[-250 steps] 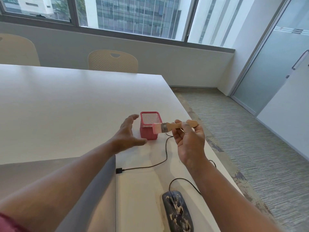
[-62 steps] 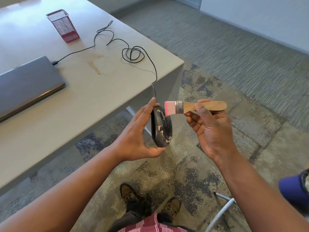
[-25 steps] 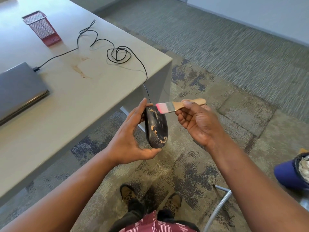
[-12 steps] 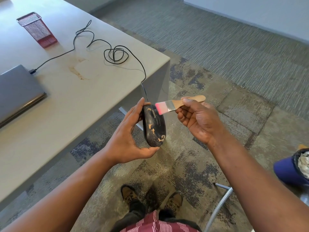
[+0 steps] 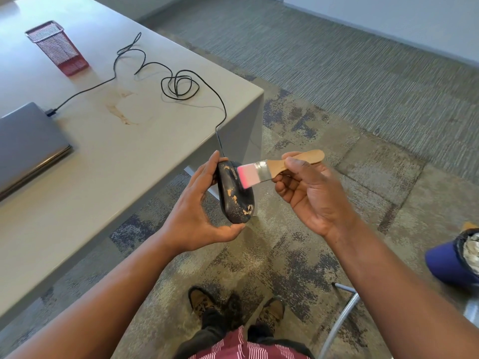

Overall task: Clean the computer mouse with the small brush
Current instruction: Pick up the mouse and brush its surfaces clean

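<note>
A pale grey table (image 5: 108,151) with a squared corner is seen at the left, its top marked by a faint brownish stain (image 5: 120,114). A closed grey laptop (image 5: 28,143) is laid at the table's left edge, and a red mesh pen holder (image 5: 58,47) is stood toward the far end. The floor is covered with carpet: a mottled, worn-looking patch of grey, tan and dark blue (image 5: 298,242) is laid beside the table, and a finely striped grey-green carpet (image 5: 363,68) is spread beyond it. A strip of light wall (image 5: 414,16) is seen at the top right. A curved metal chair leg (image 5: 342,314) and a blue bin (image 5: 451,263) are found at the lower right. Everything is evenly lit by soft daylight.
</note>
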